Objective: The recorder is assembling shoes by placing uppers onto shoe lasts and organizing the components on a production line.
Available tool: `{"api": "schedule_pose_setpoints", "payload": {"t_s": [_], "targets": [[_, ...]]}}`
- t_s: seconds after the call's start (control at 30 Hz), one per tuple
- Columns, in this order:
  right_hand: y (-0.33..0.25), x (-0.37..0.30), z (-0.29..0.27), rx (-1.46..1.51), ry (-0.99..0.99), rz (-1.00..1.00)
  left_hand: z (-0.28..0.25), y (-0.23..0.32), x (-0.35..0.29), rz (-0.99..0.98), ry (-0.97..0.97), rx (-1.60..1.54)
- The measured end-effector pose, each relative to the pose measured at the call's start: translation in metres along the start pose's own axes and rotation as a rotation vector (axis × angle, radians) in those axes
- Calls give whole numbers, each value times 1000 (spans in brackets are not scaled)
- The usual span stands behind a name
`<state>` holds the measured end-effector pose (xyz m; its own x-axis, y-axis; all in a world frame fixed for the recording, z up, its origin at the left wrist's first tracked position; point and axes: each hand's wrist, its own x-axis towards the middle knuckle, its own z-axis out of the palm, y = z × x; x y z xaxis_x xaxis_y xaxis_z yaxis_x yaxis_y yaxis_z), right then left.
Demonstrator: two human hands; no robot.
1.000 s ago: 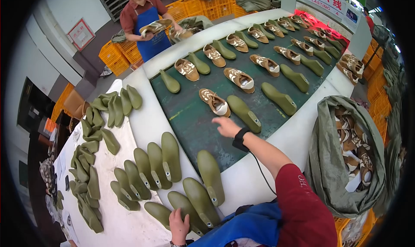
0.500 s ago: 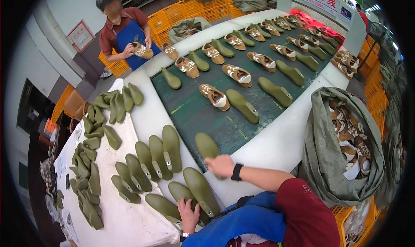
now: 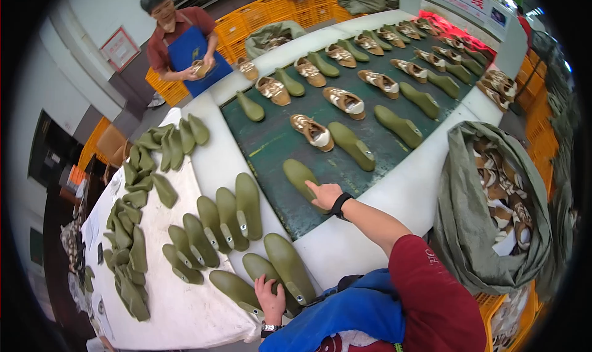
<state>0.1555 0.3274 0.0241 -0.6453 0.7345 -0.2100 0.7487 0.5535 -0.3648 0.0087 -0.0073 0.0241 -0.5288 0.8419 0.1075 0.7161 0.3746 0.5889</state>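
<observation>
My right hand [image 3: 327, 195] is on the heel end of an olive-green shoe last [image 3: 301, 175], which lies at the near left corner of the green conveyor belt [image 3: 262, 161]. Its index finger reaches along the last; the other fingers are curled and partly hidden. Lower down, my left hand [image 3: 270, 298] has its fingers curved round another green last [image 3: 261, 267] on the white-covered table. A longer last [image 3: 283, 259] lies just right of that hand, and one more [image 3: 231, 287] lies left of it.
Brown-and-white shoes [image 3: 311, 132] and green lasts [image 3: 351, 144] stand in rows along the belt. A grey sack [image 3: 459, 229] of shoes is at the right. More lasts [image 3: 129, 229] lie heaped at left. Across the belt, a co-worker [image 3: 179, 40] holds a shoe [image 3: 199, 69].
My right hand and the last under it have moved farther onto the belt, away from me. My left hand stays on its last. The co-worker's held shoe is nearer the apron.
</observation>
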Motion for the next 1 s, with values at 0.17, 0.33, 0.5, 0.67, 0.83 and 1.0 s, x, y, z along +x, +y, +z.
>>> {"api": "schedule_pose_setpoints", "payload": {"t_s": [0.17, 0.33, 0.5, 0.67, 0.83, 1.0], "targets": [[64, -113, -78, 246, 326, 38, 6, -18, -7, -11, 19, -24], [173, -307, -147, -42, 838, 758, -5, -11, -9, 241, 51, 127], [282, -523, -31, -181, 527, 1612, -1, -27, 4, 241, -31, 66], [269, -548, -21, 109, 485, 1773, 2, -53, 6, 350, -31, 128], [316, -542, -6, 607, 874, 1784, -1, -56, 12, 374, -112, 240], [303, -542, -2, 1233, 1009, 1514, -30, -21, 14, 374, -270, 248]]}}
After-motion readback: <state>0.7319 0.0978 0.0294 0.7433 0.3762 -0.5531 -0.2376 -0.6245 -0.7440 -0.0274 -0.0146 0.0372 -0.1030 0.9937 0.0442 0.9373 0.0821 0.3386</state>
